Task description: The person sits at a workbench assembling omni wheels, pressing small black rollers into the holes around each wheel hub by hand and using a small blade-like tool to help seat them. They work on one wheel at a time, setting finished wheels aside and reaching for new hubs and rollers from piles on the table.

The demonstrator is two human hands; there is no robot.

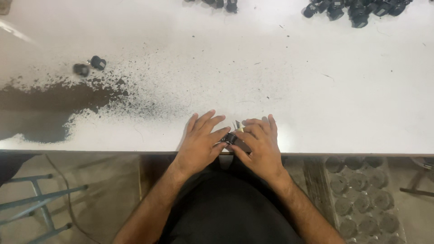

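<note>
At the near edge of the worn white table (316, 90), left hand (199, 142) and right hand (260, 144) both pinch a small black metal-pronged part (231, 138) between their fingertips, prongs pointing away

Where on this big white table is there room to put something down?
The widest bare patch on the white table runs right of the right hand, below the pile of black parts at the far edge. The middle, beyond both hands, is bare too. It is crowded around the left hand, and left by the dark dust patch and two loose black parts.
</note>
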